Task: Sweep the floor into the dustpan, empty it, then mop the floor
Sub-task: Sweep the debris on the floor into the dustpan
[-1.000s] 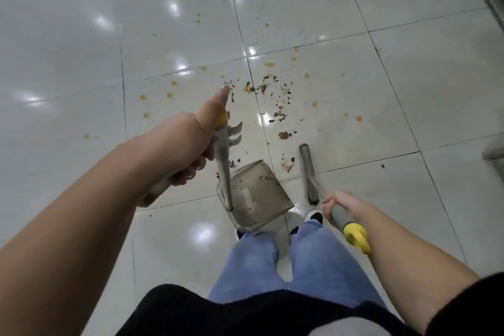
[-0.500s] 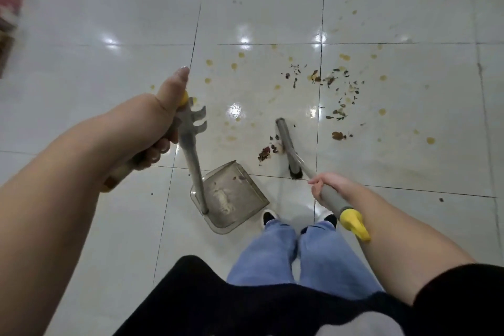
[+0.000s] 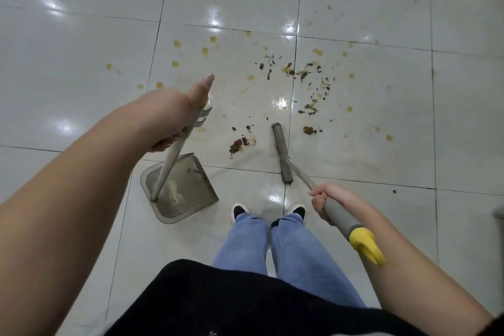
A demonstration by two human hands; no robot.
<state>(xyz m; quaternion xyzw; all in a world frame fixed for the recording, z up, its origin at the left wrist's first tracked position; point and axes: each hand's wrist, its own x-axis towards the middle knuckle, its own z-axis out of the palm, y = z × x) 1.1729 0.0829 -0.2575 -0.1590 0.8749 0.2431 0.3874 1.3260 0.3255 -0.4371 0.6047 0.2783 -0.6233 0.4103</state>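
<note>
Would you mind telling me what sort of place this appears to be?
Probably an indoor room, though which kind is unclear: glossy white floor tiles with dark grout lines reflect ceiling lights, and the scattered debris could be food scraps.

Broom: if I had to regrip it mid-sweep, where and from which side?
Grip the broom on its grey padded sleeve, where the right hand holds now, coming from above: the handle slants up toward the body, and the thin bare rod below probably gives less purchase.

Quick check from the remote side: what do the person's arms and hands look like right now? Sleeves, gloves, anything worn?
Both forearms are bare and neither the left hand nor the right hand wears a glove. A black sleeve shows only at the right arm's upper end, matching the black top. No watch, rings or bands are visible. The left thumb has a long, pale nail.
</note>
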